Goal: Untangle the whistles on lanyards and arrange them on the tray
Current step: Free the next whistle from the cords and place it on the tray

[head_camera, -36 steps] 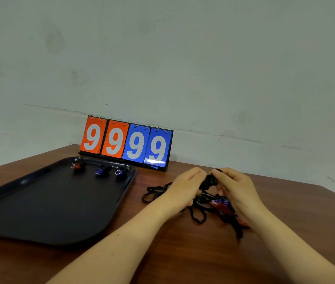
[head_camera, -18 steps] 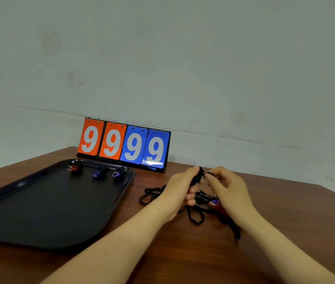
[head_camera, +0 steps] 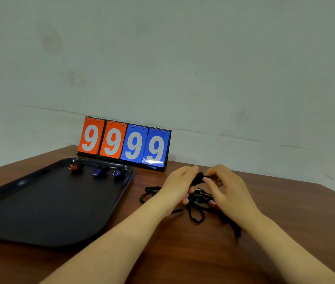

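A tangle of black lanyards (head_camera: 195,210) with whistles lies on the wooden table to the right of the black tray (head_camera: 39,212). My left hand (head_camera: 179,186) and my right hand (head_camera: 227,188) meet above the tangle, and both pinch a black knot of lanyard (head_camera: 198,179) lifted between them. A red whistle (head_camera: 213,202) peeks out under my right hand. At the tray's far edge lie a red whistle (head_camera: 74,167) and two blue whistles (head_camera: 98,171) (head_camera: 117,173), with black lanyards hard to make out against the tray.
A flip scoreboard (head_camera: 124,143) showing 9999 in orange and blue stands behind the tray near the wall. The table's right corner (head_camera: 326,187) lies beyond my right hand.
Both hands have lifted the black knot a little off the table and keep working it between the fingertips. The view has shifted slightly; the tray's whistles stay put.
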The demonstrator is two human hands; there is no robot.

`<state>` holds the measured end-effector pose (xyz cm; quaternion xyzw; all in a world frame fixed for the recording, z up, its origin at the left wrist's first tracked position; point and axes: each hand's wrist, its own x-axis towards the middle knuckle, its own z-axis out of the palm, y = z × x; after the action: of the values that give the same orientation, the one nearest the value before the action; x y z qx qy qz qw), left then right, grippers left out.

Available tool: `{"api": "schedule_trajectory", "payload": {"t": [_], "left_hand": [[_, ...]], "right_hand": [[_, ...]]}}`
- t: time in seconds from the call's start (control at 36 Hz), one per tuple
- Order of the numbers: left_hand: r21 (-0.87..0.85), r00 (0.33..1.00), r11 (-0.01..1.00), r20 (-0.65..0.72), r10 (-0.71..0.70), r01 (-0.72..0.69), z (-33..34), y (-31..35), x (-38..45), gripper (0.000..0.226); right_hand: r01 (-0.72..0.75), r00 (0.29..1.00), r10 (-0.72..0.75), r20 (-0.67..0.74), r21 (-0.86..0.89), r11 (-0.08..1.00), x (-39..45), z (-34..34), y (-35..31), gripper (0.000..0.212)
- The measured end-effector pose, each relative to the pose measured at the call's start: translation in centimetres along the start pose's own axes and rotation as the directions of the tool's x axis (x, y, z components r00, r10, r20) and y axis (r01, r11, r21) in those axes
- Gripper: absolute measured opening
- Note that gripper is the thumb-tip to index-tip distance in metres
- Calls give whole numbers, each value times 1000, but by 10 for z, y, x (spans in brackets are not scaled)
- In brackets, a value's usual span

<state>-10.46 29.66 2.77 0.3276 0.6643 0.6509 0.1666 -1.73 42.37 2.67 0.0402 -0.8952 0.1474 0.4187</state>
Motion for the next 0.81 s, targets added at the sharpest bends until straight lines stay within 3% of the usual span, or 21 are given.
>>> {"api": "schedule_trajectory", "payload": {"t": [0.06, 0.11, 0.31, 0.44, 0.58, 0.69, 0.81], "left_hand": [[191, 995, 978, -37, 92, -83, 3, -1, -1, 38], [265, 988, 957, -68, 140, -118, 4, -1, -1, 42], [343, 984, 930, -72, 166, -131, 3, 3, -2, 41], [414, 973, 894, -73, 220, -171, 6, 1, -4, 44], [462, 965, 866, -76, 251, -189, 8, 2, -8, 49], [463, 971, 869, -61, 229, -176, 3, 4, -9, 40], [446, 975, 878, -45, 218, -176, 0, 4, -11, 27]], "right_hand": [[-15, 1000, 15, 1, 23, 1000, -1, 1, 0, 19], [-31, 999, 31, -5, 48, 998, -1, 2, -1, 18], [-9, 999, 14, -50, 86, 996, -1, 2, -6, 12], [-150, 988, 154, 2, 254, 956, -1, -1, -15, 10], [-259, 966, 249, 71, 306, 916, 2, -8, -16, 10], [-336, 939, 332, 87, 430, 838, 3, -5, -15, 9], [-464, 882, 417, 222, 570, 678, 2, 0, -9, 11]]}}
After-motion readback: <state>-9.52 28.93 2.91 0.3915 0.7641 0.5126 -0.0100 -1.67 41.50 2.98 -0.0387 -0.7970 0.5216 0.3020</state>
